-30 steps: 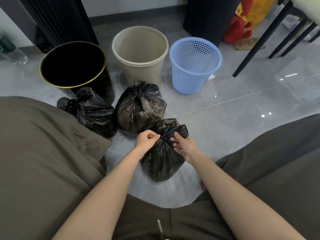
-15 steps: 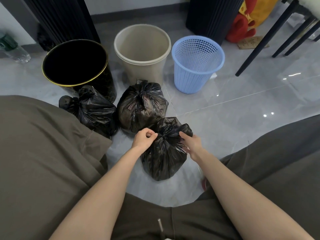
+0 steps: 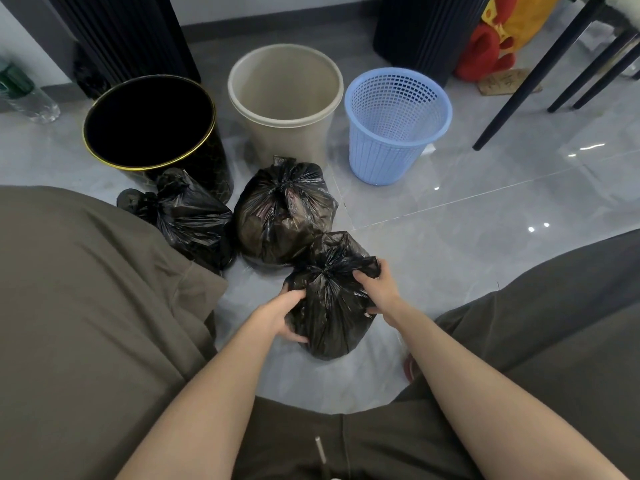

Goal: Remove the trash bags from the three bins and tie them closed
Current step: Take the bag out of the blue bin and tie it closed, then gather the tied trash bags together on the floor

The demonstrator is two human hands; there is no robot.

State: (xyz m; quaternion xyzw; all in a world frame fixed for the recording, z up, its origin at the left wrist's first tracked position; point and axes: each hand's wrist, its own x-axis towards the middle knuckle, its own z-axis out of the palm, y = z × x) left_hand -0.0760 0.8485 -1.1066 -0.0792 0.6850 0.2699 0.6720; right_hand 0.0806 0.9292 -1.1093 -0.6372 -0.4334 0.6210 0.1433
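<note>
Three bins stand in a row on the floor: a black bin with a gold rim [image 3: 104,112], a beige bin [image 3: 287,140] and a blue mesh bin [image 3: 384,157]. None has a bag in it. In front of them lie three knotted black trash bags: a left bag [image 3: 187,220], a middle bag [image 3: 280,213] and a near bag [image 3: 332,306]. My left hand [image 3: 282,317] grips the near bag's left side. My right hand [image 3: 375,289] grips its right side, fingers curled into the plastic by the knot.
My knees in olive trousers flank the bags left and right. Black chair legs [image 3: 526,84] stand at the back right, next to a red and yellow plush toy [image 3: 491,46]. A plastic bottle [image 3: 24,95] lies at the far left. Dark ribbed panels stand behind the bins.
Both hands have dropped from the knot at the bag's top to its sides and now clasp the bag's body.
</note>
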